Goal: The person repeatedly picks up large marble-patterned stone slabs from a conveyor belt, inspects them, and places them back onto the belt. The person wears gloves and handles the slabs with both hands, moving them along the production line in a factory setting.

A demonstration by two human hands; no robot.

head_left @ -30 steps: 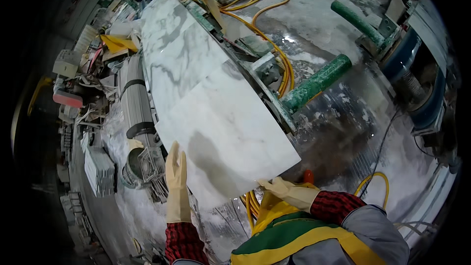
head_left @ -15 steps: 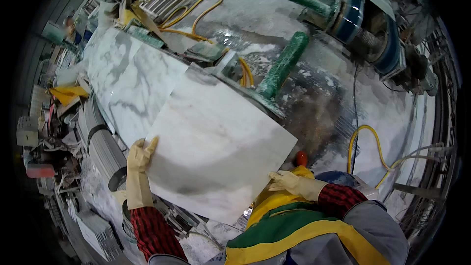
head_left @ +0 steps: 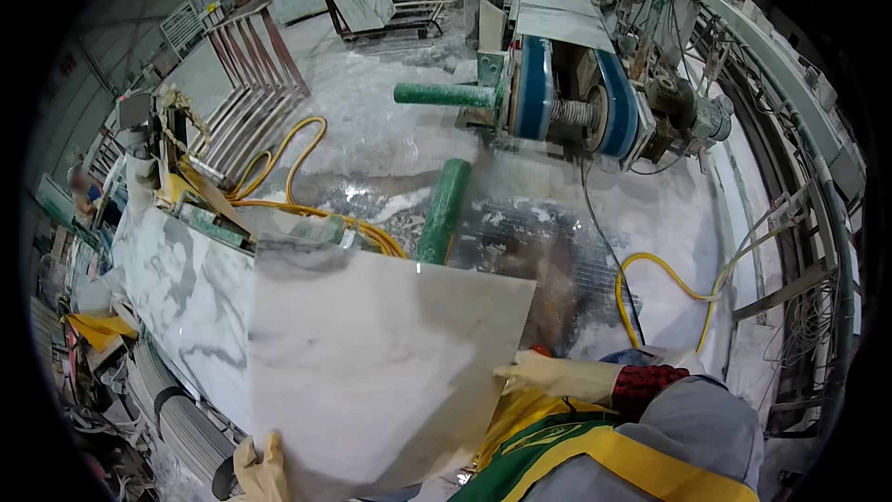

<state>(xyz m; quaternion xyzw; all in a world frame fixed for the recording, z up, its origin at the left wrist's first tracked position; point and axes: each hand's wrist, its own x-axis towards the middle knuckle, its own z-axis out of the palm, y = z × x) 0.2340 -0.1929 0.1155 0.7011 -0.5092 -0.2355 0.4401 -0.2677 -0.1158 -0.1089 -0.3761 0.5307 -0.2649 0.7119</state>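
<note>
I'm mid-carry: my left hand (head_left: 260, 469) and right hand (head_left: 548, 376) clasp opposite edges of the marble tile (head_left: 381, 363), lifted between them. Next, I judge, steady footing.

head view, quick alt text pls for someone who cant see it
Two gloved hands, left hand and right hand, grip a white marble slab by opposite edges. A longer veined slab lies to its left, with green rollers, a yellow hose and a wet floor beyond.
</note>
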